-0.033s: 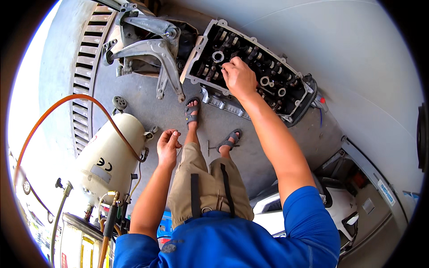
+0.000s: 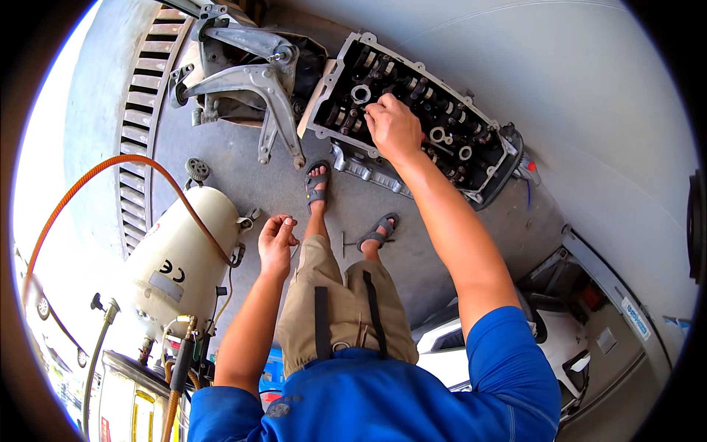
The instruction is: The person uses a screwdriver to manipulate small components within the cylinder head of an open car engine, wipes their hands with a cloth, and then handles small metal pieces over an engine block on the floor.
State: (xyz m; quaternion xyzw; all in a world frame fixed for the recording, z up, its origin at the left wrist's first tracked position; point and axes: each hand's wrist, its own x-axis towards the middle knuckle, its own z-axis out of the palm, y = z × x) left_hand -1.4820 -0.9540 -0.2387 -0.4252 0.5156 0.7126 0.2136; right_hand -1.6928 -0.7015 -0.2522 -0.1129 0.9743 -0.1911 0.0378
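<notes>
My right hand (image 2: 395,131) reaches over an engine cylinder head (image 2: 318,131), its fingers pinched together low among the dark valve gear. Whatever sits between those fingertips is too small to make out. The head has a pale metal rim, and a round ring-shaped opening (image 2: 360,93) shows just left of the fingers. Lower and to the left, my left hand (image 2: 276,247) hangs in the air by my knee, thumb pressed against curled fingers. Something tiny and dark may be at its fingertips, but I cannot name it.
Grey metal suspension arms (image 2: 269,77) lie left of the cylinder head. A cream air tank (image 2: 180,250) with an orange hose (image 2: 88,184) stands at my left. A T-shaped tool (image 2: 344,243) lies on the floor near my sandals. A pale wall (image 2: 560,96) rises behind the cylinder head.
</notes>
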